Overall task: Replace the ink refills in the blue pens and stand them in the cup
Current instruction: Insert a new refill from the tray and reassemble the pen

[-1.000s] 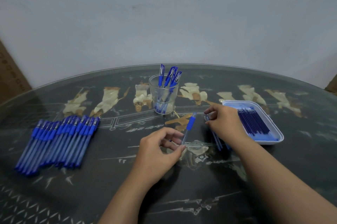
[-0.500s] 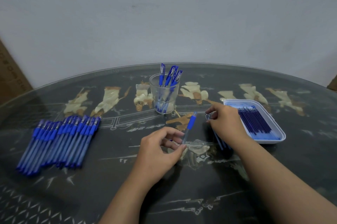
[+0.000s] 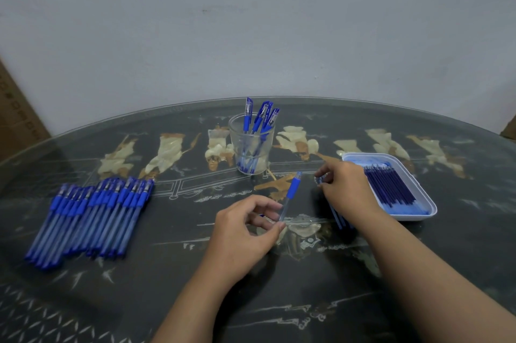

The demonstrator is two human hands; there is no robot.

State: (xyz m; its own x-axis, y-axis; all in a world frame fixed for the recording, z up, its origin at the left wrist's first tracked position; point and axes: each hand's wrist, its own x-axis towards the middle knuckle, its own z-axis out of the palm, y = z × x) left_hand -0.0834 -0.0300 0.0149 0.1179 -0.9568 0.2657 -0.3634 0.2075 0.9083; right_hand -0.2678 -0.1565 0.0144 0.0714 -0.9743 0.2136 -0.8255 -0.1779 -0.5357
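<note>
Left hand (image 3: 243,231) pinches pen (image 3: 291,192); right hand (image 3: 346,189) grips small piece (image 3: 318,181) beside tray (image 3: 410,218)

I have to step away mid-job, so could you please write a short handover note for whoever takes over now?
Left-hand grip holds a pen barrel, tilted.
Right-hand grip pinches a small clear piece, too blurred to name, above loose refills on the table.
Done: a few pens stand in the cup.
Refills lie in the white tray on the right; a pile of pens lies on the left.
Left: likely refill the held barrel, close it, cup it, then work through the pile.
</note>
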